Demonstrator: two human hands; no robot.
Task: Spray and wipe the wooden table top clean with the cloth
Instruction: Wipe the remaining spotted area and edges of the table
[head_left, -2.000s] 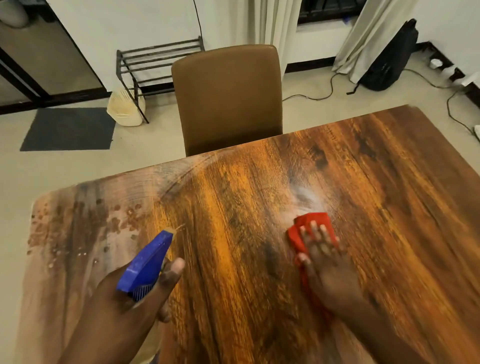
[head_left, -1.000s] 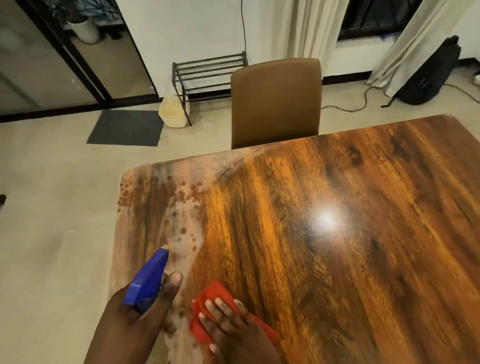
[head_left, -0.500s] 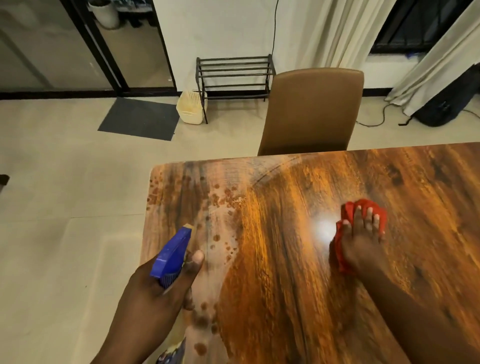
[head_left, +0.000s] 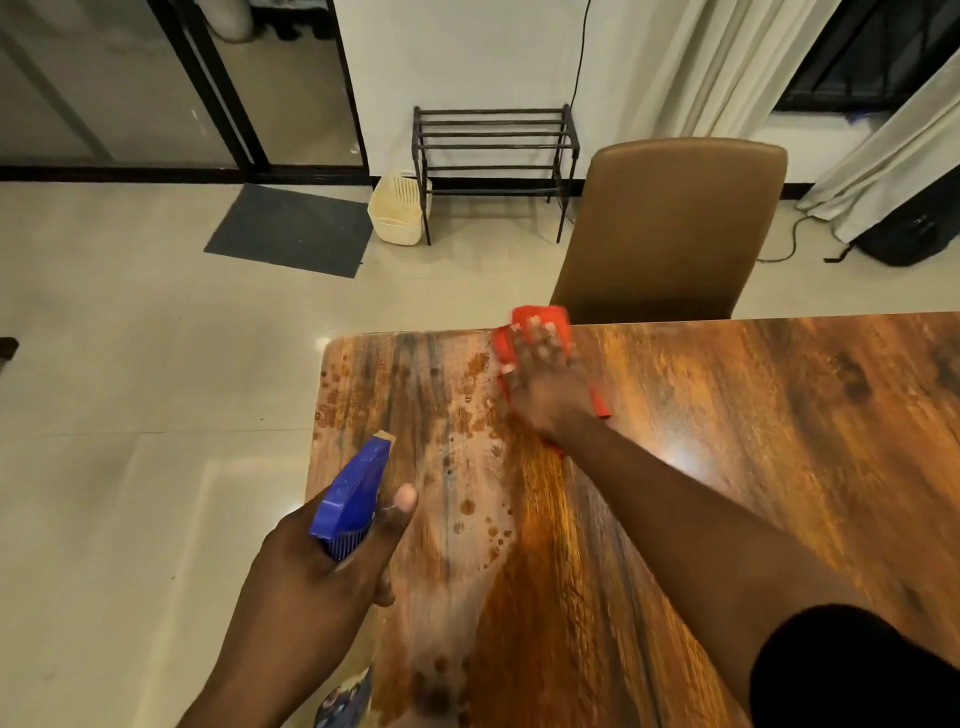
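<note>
A person leans over a wooden table (head_left: 727, 467) w/ both arms out, seen from a head-worn cam. The right hand (head_left: 545, 387), fingers spread flat & blurred by motion, presses a red cloth (head_left: 535, 319) onto the table's far edge, just left of a brown chair (head_left: 670, 228) tucked in at that edge; the cloth pokes out past the fingertips & along the right side of the hand. The left hand (head_left: 322, 571) is closed round a blue spray bottle (head_left: 353, 488) near the table's left edge, thumb lying up alongside the trigger head, nozzle aimed toward the table's far-left corner; whether a finger sits on the trigger can't be told. The left strip of the table, between bottle & cloth, shows a pale wet film w/ dark droplets (head_left: 462, 415); the rest of the top looks glossy, w/ a bright light glare just right of the right forearm. On the tiled floor beyond the table: a grey mat (head_left: 291, 228), a cream plastic basket (head_left: 397, 215) & a dark metal rack (head_left: 493, 150) against the wall, all left of the chair. Pale curtains (head_left: 727, 67) hang behind the chair, w/ a black bag (head_left: 914, 234) on the floor to its right.
</note>
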